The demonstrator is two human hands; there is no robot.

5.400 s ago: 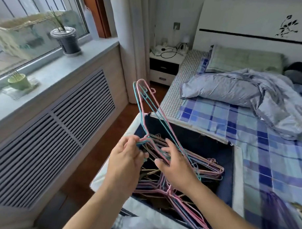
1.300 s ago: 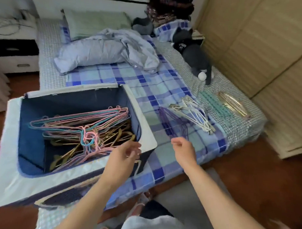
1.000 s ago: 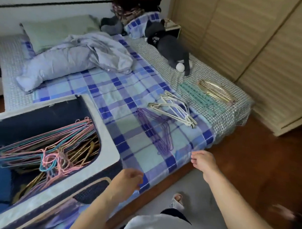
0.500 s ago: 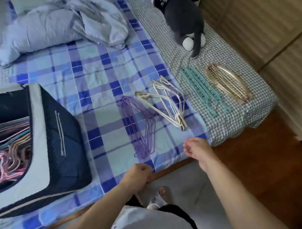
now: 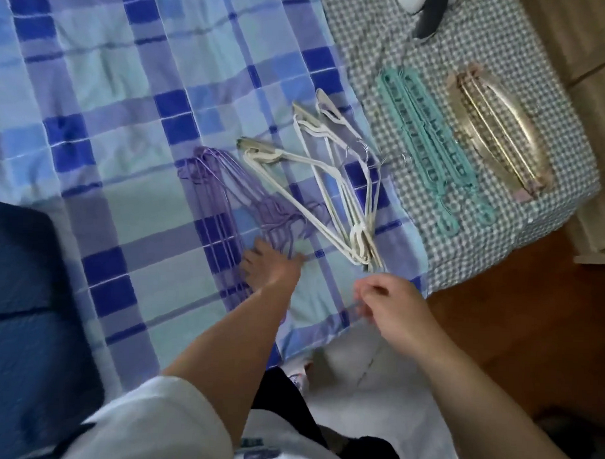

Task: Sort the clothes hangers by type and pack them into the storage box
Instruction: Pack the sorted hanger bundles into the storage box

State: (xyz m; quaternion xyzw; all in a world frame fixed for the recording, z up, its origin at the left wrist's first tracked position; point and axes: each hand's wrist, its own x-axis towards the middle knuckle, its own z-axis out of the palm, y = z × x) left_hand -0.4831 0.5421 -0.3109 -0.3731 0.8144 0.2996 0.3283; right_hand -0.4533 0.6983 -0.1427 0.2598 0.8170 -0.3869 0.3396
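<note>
Four hanger piles line bed's (image 5: 93, 84) near edge. Left hand (image 5: 270, 267) reaches purple hangers (image 5: 223, 192), grasp unclear. Right hand (image 5: 391, 306) loosely curled, holding nothing.

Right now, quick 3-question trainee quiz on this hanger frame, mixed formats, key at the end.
1. True or false: the left hand rests on the bundle of thin purple wire hangers.
2. Multiple choice: which bundle lies nearest the wooden floor edge of the bed? A) cream plastic hangers B) teal plastic hangers C) gold-toned hangers
3. Fill in: the dark blue fabric storage box sits at the picture's ____ edge.

Key: 1 true; 2 C; 3 left. The right hand hovers near the cream bundle, fingers loosely curled, holding nothing visible.
</note>
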